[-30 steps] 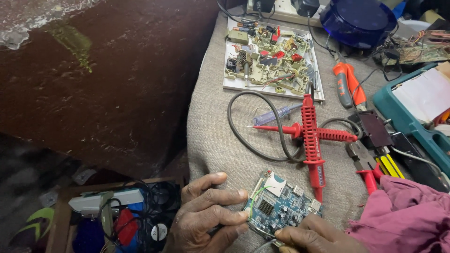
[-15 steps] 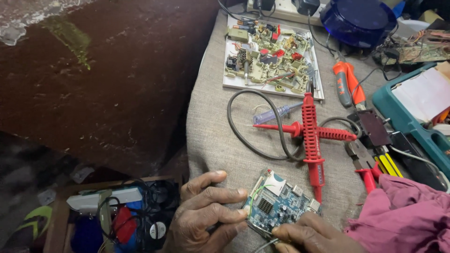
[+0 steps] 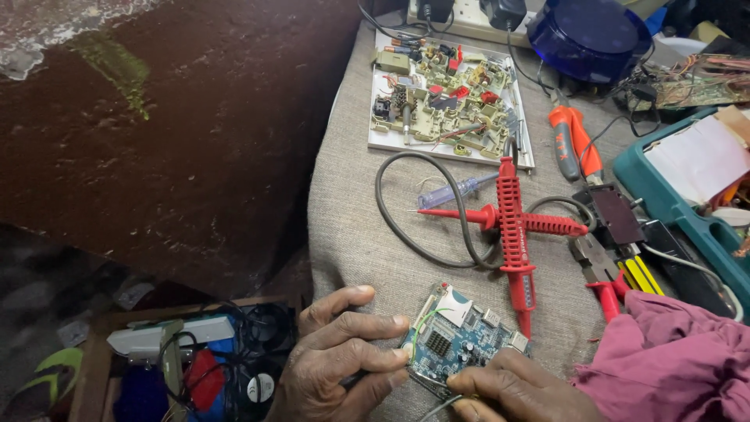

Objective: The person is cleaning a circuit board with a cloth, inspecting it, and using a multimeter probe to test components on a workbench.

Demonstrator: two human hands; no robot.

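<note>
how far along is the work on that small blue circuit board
Done: tools are laid out, with two red probes crossed on the cloth. In hand: left hand and right hand grip the blue circuit board by its edges. Left: both probes lie untouched, apart from the board.

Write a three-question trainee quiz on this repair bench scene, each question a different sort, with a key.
1. True or false: both hands touch the blue board.
2. How do the two red probes lie? A) crossed B) parallel C) apart
3. What colour is the cloth at lower right?

Key: 1 true: left hand grips its left edge, right hand its lower edge. 2 A. 3 maroon.
</note>
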